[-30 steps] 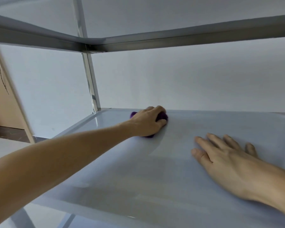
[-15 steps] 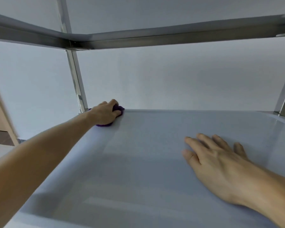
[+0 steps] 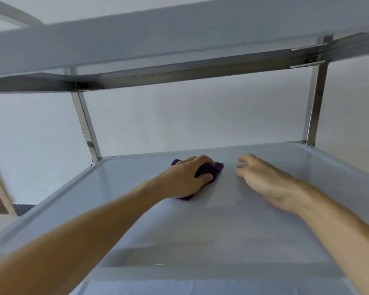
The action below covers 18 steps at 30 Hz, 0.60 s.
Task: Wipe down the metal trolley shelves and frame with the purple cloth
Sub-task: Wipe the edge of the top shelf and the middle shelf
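While gripping the soft, light bunched purple cloth [image 3: 209, 170] from above with our left hand [image 3: 186, 177], we're resting our right hand [image 3: 264, 179] open on the slick grey metal trolley shelf [image 3: 200, 241].

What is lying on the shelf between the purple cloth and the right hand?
Nothing: in the head view only bare metal shelf separates the crumpled purple cloth, gripped by the left hand, from the right hand.

No readable txt, labels, brands or nos. anywhere in view.
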Motion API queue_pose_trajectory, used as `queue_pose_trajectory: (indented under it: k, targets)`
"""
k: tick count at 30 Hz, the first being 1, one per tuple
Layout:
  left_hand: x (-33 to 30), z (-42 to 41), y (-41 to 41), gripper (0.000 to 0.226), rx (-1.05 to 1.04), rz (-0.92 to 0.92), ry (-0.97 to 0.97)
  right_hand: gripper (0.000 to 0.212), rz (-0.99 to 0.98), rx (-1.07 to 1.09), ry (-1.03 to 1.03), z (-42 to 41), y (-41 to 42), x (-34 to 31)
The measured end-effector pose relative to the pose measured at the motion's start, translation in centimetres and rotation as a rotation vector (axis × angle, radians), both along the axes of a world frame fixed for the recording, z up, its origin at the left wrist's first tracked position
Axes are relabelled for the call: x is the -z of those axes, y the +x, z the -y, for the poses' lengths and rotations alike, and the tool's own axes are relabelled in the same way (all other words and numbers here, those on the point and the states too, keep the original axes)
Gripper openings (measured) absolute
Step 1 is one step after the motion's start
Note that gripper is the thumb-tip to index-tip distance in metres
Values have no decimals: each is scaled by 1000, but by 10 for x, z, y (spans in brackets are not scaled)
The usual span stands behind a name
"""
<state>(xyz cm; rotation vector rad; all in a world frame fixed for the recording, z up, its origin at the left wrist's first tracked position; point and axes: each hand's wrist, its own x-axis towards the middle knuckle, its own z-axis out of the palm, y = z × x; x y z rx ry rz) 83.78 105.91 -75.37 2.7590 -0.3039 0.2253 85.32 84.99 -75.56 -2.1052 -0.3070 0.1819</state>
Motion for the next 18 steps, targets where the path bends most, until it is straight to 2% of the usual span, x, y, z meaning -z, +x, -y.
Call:
queue_pose_trajectory:
  k: [3,8,12,15,18]
  targets:
    - [-5,17,-37,28,69,-62,-32,56,-29,15,72,3,5,-1]
    - [-13,30,-109,28,172,-94,-47,46,25,37,-6,-1,-2,-10]
    - [-14,30,-153,41,203,-80,-82,40,121,2,-70,2,-13,-12]
    - [-1,25,-173,57,182,71,-27,34,252,-1,-140,4,-24,-11]
    - [16,16,-181,68,192,299,112,27,358,-128,-203,14,-40,-10]
